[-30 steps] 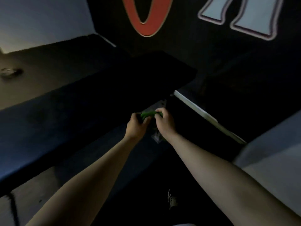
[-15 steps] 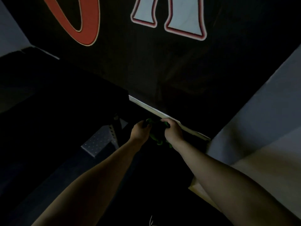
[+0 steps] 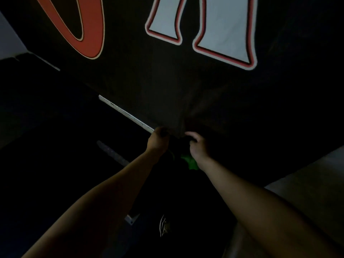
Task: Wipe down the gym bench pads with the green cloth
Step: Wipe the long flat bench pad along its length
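Note:
The scene is very dark. My left hand (image 3: 158, 140) and my right hand (image 3: 197, 146) are held close together in front of me, fingers curled. The green cloth (image 3: 189, 162) hangs between them, a bright fold showing under my right wrist, the rest lost in shadow. Both hands grip its upper edge. The black bench pad (image 3: 37, 112) lies at the left, barely distinguishable from the dark floor.
A black wall banner with a large orange letter (image 3: 87, 28) and a white letter (image 3: 223, 25) fills the top. A white skirting strip (image 3: 124, 113) runs diagonally to my left hand. A pale wall (image 3: 307, 179) rises at right. My shoe (image 3: 163, 225) shows below.
The view has swung right, away from the bench, toward the banner wall. My hands have drawn slightly apart, and the cloth now hangs lower between them.

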